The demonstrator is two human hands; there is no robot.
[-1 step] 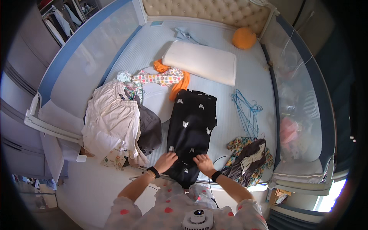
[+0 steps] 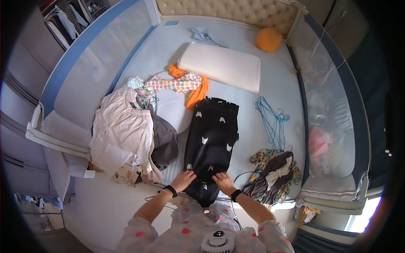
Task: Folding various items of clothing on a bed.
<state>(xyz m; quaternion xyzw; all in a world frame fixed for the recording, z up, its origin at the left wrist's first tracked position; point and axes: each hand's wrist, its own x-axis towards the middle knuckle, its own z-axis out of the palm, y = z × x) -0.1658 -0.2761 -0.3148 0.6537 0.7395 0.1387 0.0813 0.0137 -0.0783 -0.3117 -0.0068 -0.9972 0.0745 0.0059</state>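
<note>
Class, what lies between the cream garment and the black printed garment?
In the head view, a dark grey garment against the cream garment, then pale bedding.

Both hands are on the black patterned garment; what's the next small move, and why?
Probably fold up the near end of the black patterned garment: it lies lengthwise on the bed, left hand and right hand at opposite sides near that end.

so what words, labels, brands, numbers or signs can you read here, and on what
None can be read.
White device at the person's chest: tiny marks, too small to read.
Black cloth: scattered white shapes, no readable letters.
</note>
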